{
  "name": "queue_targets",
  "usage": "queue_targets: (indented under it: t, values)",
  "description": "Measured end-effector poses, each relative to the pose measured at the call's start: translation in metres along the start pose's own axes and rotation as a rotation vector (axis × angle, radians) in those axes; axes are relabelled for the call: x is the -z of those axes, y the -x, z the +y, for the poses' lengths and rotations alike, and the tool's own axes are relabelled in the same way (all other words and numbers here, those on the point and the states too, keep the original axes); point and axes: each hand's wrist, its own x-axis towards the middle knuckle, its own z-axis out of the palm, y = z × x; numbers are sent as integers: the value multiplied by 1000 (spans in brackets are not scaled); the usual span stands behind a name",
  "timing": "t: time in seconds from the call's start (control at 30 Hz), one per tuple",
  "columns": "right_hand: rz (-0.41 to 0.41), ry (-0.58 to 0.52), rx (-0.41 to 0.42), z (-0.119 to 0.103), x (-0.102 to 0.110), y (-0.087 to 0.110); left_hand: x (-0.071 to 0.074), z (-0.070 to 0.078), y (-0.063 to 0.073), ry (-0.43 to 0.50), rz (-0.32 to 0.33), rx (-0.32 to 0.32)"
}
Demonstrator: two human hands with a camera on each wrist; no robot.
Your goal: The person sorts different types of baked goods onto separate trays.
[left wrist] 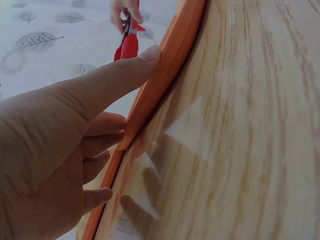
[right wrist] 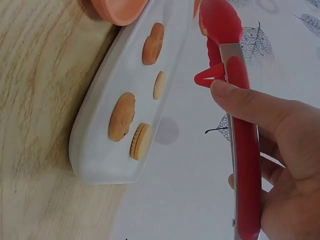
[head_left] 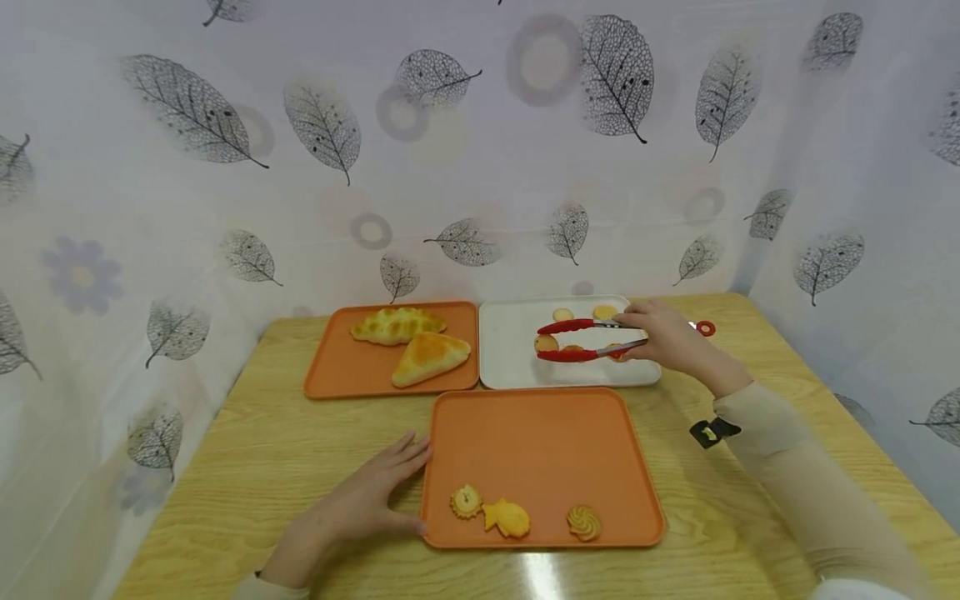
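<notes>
My right hand [head_left: 671, 337] grips a pair of red-tipped tongs [head_left: 567, 355] above the white tray [head_left: 508, 337]. Between the tong tips shows a round cookie [head_left: 546, 342]; in the right wrist view the tips largely hide it. Several cookies lie on the white tray, among them a ridged sandwich cookie [right wrist: 141, 142] and a scalloped one [right wrist: 122, 117]. My left hand [head_left: 360, 500] touches the left rim of the front orange tray [head_left: 532, 450], its fingers extended. On that tray lie a sun-shaped cookie [head_left: 467, 502], a fish-shaped cookie [head_left: 512, 518] and a swirl cookie [head_left: 584, 522].
Behind on the left, a second orange tray [head_left: 333, 367] carries a braided bread [head_left: 397, 325] and a triangular bread [head_left: 431, 358]. It stands beside the white tray. All three trays are on a wooden table [head_left: 247, 467], with a leaf-patterned curtain [head_left: 480, 158] around it.
</notes>
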Motion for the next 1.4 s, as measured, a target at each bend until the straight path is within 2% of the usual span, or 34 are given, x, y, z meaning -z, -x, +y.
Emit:
queue_targets:
  t: [0.37,0.57,0.83,1.0,1.17,1.4]
  values:
    - [-28,64,-155,16,-29,-33,0,-5,-2,0,7,4]
    - [-39,75,-187,15,-36,-51,-1,-6,-3,0,1,4]
    - [-114,78,-277,11,-45,-69,0,-7,-5,-1,-7,24]
    - [-95,81,-285,10,-49,-73,0,-8,-5,-16,11,2]
    - [-99,101,-290,8,-50,-73,1,-8,-5,-14,8,11]
    - [-67,80,-265,0,-44,-53,5,-5,-3,16,-7,34]
